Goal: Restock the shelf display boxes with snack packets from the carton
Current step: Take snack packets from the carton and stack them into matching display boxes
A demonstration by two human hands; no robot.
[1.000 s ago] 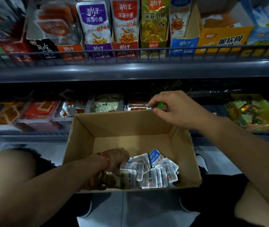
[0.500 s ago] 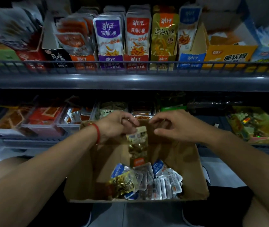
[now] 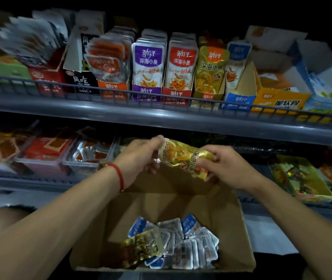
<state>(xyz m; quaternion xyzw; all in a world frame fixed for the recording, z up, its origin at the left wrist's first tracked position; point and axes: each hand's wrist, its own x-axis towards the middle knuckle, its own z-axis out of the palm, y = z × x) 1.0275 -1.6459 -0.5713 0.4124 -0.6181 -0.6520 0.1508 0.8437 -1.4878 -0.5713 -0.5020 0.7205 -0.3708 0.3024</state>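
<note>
Both hands, left hand [image 3: 140, 156] and right hand [image 3: 224, 166], pinch a gold snack packet [image 3: 185, 156] above the carton [image 3: 229, 229]; slick foil could slip from the fingers and miss the gold display box [image 3: 207, 93] on the upper shelf.

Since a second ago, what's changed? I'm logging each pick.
The left hand left the carton, lifting a gold packet; the right hand left the carton's rim and now grips it too, above the carton. The remaining packets and shelf boxes stayed put.

Single head view, close, looking down-forward at shelves [image 3: 161, 118], somewhat blurred
</note>
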